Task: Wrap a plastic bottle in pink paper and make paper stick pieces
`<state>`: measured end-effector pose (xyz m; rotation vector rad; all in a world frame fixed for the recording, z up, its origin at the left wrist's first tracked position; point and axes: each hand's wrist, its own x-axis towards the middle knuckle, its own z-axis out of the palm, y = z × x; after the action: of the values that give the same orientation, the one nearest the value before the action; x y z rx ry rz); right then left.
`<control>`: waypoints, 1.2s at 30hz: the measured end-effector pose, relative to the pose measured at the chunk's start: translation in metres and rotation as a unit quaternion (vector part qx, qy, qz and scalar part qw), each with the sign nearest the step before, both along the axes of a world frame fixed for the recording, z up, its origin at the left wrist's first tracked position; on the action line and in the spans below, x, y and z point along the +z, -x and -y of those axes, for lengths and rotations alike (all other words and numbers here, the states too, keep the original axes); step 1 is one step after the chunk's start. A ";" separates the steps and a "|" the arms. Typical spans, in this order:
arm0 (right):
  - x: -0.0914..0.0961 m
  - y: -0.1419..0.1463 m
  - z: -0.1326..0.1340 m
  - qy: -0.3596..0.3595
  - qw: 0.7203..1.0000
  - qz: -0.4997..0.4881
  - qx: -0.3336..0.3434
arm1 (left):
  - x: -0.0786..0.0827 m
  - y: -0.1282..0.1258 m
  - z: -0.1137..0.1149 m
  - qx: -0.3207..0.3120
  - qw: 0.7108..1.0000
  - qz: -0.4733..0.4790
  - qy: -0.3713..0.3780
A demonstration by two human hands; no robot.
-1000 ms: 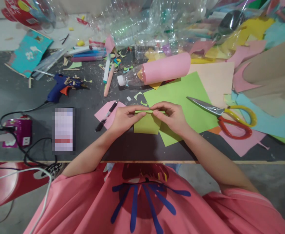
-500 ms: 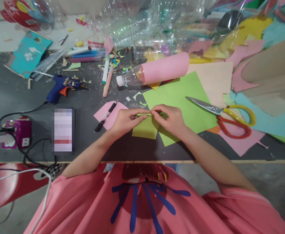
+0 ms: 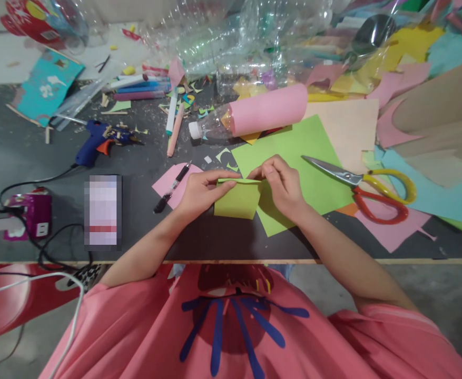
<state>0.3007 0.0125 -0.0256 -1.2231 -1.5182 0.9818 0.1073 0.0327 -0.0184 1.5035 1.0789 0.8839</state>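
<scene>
A small light-green paper piece [image 3: 236, 202] lies on the dark table, its top edge folded over into a narrow strip. My left hand [image 3: 201, 190] pinches the left end of that fold. My right hand [image 3: 282, 184] pinches the right end, fingers bent over the corner. Under the piece lies a bigger green sheet [image 3: 294, 152]. Both hands sit close together near the table's front edge [image 3: 373, 261].
Red-and-yellow scissors [image 3: 373, 192] lie to the right on coloured sheets. A bottle wrapped in pink paper [image 3: 254, 116] lies behind. A black pen [image 3: 171, 188] on pink paper, a phone [image 3: 102, 210], a blue glue gun [image 3: 96, 139], markers [image 3: 139, 89] and cables [image 3: 37, 242] are at left.
The fingers of both hands have shifted along the folded top edge of the small green piece. My right hand rose slightly and moved to the right corner.
</scene>
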 end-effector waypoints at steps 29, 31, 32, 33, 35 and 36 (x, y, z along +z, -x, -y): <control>0.003 0.000 -0.007 0.050 0.998 -0.035 0.017 | 0.001 0.001 -0.005 0.025 0.999 0.024 0.041; 0.001 0.002 -0.006 0.029 0.999 -0.033 0.015 | -0.002 0.000 -0.003 0.032 0.999 0.025 0.032; 0.001 0.003 -0.006 0.017 0.999 -0.029 0.014 | -0.003 0.000 -0.003 0.033 0.999 0.023 0.023; 0.000 0.004 -0.005 0.007 1.000 -0.025 0.014 | -0.004 -0.001 -0.002 0.031 0.999 0.019 0.011; 0.000 0.006 -0.004 -0.008 1.000 -0.013 0.017 | -0.004 -0.001 -0.002 0.021 1.000 0.004 -0.017; 0.000 0.007 -0.004 -0.013 1.000 -0.006 0.020 | -0.004 -0.002 -0.001 0.017 0.999 -0.004 -0.032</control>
<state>0.2939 0.0162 -0.0261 -1.1718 -1.5467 0.9900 0.1090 0.0341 -0.0227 1.5462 1.0932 0.9436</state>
